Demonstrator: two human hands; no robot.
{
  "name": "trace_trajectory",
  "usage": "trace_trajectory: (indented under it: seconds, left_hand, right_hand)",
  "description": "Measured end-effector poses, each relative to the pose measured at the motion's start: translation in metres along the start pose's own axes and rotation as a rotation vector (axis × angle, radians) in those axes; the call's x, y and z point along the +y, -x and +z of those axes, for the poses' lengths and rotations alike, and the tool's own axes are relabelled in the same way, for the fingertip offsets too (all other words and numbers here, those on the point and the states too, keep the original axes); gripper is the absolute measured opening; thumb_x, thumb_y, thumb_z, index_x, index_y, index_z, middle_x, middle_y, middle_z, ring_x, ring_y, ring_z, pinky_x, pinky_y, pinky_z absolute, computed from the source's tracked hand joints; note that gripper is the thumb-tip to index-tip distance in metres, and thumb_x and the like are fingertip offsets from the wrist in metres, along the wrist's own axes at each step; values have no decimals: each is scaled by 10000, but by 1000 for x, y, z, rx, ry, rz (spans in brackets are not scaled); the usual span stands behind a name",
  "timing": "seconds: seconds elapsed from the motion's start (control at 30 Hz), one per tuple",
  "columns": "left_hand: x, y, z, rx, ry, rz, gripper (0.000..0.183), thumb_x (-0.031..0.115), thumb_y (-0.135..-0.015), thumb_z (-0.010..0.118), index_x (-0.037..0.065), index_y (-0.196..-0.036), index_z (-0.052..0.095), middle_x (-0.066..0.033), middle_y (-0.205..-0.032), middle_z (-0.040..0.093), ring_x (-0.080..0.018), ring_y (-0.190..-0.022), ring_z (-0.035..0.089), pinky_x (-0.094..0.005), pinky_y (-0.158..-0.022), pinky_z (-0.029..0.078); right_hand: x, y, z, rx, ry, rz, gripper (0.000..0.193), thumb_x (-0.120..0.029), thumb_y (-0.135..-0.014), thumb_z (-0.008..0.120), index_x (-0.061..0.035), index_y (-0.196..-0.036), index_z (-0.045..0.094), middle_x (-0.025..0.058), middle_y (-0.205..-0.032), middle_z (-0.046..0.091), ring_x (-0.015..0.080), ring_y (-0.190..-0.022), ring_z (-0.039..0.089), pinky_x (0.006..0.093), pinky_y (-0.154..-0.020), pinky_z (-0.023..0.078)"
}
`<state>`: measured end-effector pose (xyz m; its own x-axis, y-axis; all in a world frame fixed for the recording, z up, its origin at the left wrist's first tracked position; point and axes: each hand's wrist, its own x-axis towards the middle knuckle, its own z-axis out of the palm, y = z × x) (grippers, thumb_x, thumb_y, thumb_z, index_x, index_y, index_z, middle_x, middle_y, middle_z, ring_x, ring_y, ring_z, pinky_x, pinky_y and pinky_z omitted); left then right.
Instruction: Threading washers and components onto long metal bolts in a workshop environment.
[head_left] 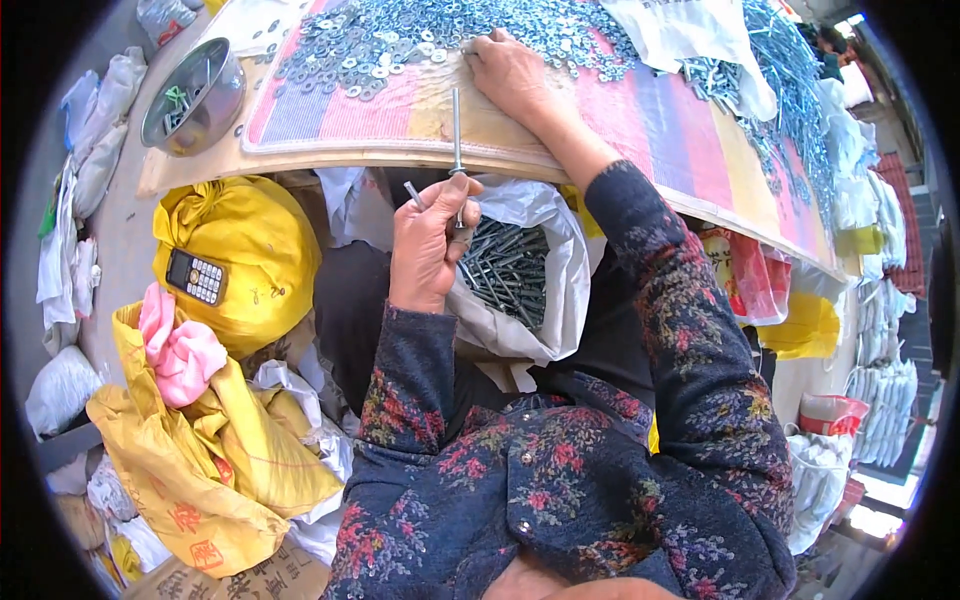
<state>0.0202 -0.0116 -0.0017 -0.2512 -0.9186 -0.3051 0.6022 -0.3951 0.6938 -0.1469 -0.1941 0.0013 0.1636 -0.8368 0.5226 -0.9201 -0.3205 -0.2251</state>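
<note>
My left hand (430,248) is closed around two bolts, above an open white sack (566,300) at my lap. One long bolt (457,125) points up, with a washer round its shank near my fingers. The other bolt's shank (413,194) sticks out at the left. Inside the sack lie many dark bolts or screws (503,268). My right hand (510,75) rests on the table at the near edge of a spread of flat metal washers (395,50). Its fingers are bent together; whatever they pinch is too small to make out.
The washers lie on a striped cloth (660,115) over the wooden tabletop. A metal bowl (222,92) stands at the left corner, and a heap of long bolts (785,60) at the far right. Left of me are a yellow sack with a phone (196,277) and a pink cloth (185,350).
</note>
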Motion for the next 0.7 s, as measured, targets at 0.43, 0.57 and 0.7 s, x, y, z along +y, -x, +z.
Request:
trace_trajectory:
  seconds: [0.43,0.57,0.7]
  left_hand:
    - [-5,-1,11,-1,-48,13,250,244,-919,637,-4,-953,654,-17,-680,602,-18,-465,428,-148,-363,262]
    - [-10,-1,9,-27,-112,80,244,245,-911,649,6,-955,660,-10,-685,609,-14,-476,432,-148,-372,268]
    - [-11,-1,4,-52,-172,71,248,244,-906,657,4,-969,662,-5,-682,603,-14,-480,416,-152,-381,257]
  right_hand:
    - [-10,-12,-4,15,185,-17,262,-250,-857,639,-102,-1070,679,141,-922,673,350,-824,647,365,-717,508]
    - [-7,-14,-9,-141,-17,24,213,-116,-825,526,12,-926,662,266,-940,649,379,-868,657,469,-742,518]
    - [-11,40,-43,112,-407,122,221,-247,-884,633,-31,-907,677,62,-623,628,194,-559,583,324,-552,455]
